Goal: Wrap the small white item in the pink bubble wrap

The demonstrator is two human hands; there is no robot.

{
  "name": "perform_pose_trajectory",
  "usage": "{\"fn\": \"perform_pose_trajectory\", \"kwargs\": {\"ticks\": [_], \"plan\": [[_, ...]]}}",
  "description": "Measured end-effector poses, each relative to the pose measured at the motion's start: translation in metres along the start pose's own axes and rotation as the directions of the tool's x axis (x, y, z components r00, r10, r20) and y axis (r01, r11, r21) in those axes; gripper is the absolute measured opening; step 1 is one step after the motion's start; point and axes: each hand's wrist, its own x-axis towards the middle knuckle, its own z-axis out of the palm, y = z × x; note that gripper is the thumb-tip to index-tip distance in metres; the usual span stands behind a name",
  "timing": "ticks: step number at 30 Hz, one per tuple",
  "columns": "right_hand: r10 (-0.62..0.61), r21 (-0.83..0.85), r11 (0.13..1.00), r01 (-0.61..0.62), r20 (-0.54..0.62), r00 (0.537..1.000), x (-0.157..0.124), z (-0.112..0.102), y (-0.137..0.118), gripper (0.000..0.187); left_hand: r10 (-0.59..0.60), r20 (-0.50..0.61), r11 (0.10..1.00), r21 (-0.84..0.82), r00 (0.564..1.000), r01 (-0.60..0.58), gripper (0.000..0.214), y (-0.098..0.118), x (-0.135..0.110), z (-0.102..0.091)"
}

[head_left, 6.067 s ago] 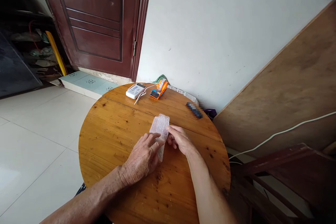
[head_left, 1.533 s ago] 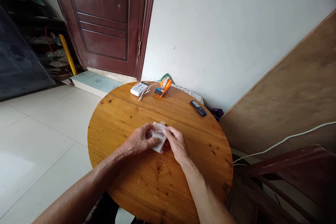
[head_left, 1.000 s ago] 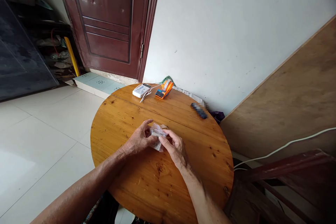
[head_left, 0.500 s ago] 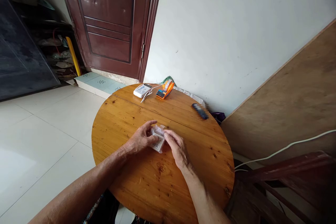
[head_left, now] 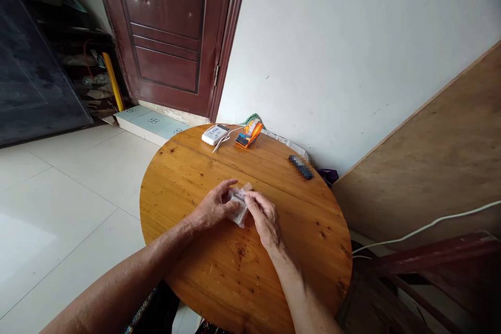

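Note:
A small pale packet in clear plastic wrap (head_left: 238, 214) lies on the round wooden table (head_left: 188, 182). My left hand (head_left: 214, 203) grips it from the left, thumb pressed on its top and index finger stretched past its far edge. At the packet's far right corner, my right hand (head_left: 265, 217) pinches the wrap between thumb and fingers. A small beige piece (head_left: 247, 187) shows just beyond the packet; I cannot tell whether it is attached. The underside of the packet is hidden.
Toward the table's back stand a white device with a cable (head_left: 215, 134) and an orange tape dispenser (head_left: 249, 134). A dark, partly pixelated object, perhaps a remote (head_left: 300, 167), lies at the back right. Behind are a white wall (head_left: 332, 52) and a brown door (head_left: 164, 26).
My right fingers have pulled slightly at the wrap's far end, and more of the beige piece shows. My left hand keeps its hold. The view has shifted a little.

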Motion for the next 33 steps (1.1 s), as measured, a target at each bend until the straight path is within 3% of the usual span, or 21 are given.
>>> {"fn": "perform_pose_trajectory", "kwargs": {"ticks": [4,9,12,19,25,29,33], "plan": [[0.011,-0.01,1.0,-0.011,0.015,1.0,0.002,0.001,-0.001,0.03,0.012,-0.008,0.999,0.036,1.0,-0.012,0.065,0.001,0.001,0.0],[0.146,0.129,0.98,-0.151,0.049,0.988,0.015,0.003,-0.008,0.037,0.018,0.009,0.997,0.081,1.0,-0.019,0.066,0.002,0.001,-0.001],[0.156,0.174,0.971,-0.164,0.057,0.986,0.024,0.005,-0.013,0.032,0.025,0.015,0.996,0.081,1.0,-0.026,0.065,0.002,0.001,-0.001],[0.123,0.184,0.976,-0.118,-0.019,0.992,0.031,0.004,-0.008,0.03,0.03,0.01,0.996,0.083,1.0,-0.031,0.062,0.0,0.002,-0.002],[0.078,0.085,0.993,-0.081,0.039,0.996,0.029,-0.002,-0.008,0.027,0.006,-0.019,0.999,0.051,1.0,-0.005,0.059,-0.003,0.007,-0.002],[-0.005,-0.029,1.0,0.007,0.085,0.996,0.021,-0.003,-0.015,0.024,0.007,-0.043,0.996,0.089,0.999,-0.003,0.06,-0.006,0.009,-0.002],[-0.16,-0.153,0.973,0.17,0.078,0.984,0.013,0.002,-0.016,0.023,0.03,-0.071,0.981,0.191,0.997,-0.016,0.058,-0.008,0.01,0.0]]}}
